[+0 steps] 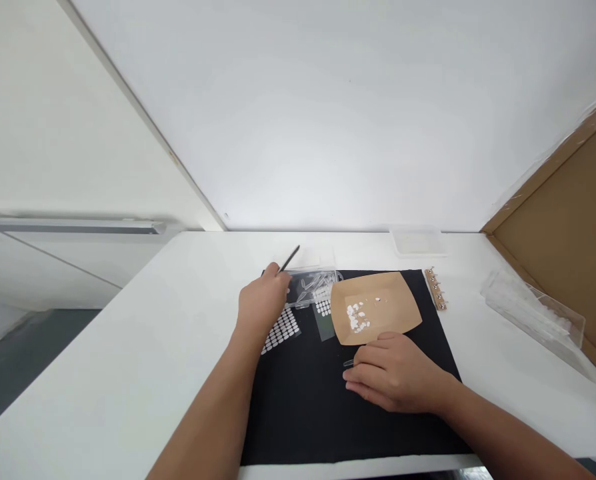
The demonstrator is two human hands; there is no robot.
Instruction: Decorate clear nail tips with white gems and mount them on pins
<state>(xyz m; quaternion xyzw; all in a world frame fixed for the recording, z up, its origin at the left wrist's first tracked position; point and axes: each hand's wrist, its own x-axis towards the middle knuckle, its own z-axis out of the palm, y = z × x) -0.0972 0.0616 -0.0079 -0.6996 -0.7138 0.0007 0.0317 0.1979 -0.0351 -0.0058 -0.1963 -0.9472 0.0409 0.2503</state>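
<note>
My left hand (264, 300) is closed around a slim dark stick-like tool (290, 257), its tip pointing up and to the right. Just right of that hand lies a clear box (298, 291) holding several small transparent plastic pieces (323, 280). Partly under my left wrist is a sheet of white oval stickers (283, 328); a second sticker sheet (324, 327) lies beside it. My right hand (391, 373) pinches a small clear plastic piece (349, 363), mostly hidden by the fingers. Touching or just below the brown paper tray (393, 313), it hovers near scattered white bits (358, 318).
A black mat (303, 413) covers part of the white table (178, 360). Right of it lie a wooden strip with metal pegs (435, 289) and a clear box of plastic pieces (538, 313). A translucent container (418, 241) stands at the back wall, a cardboard box (568, 220) at right.
</note>
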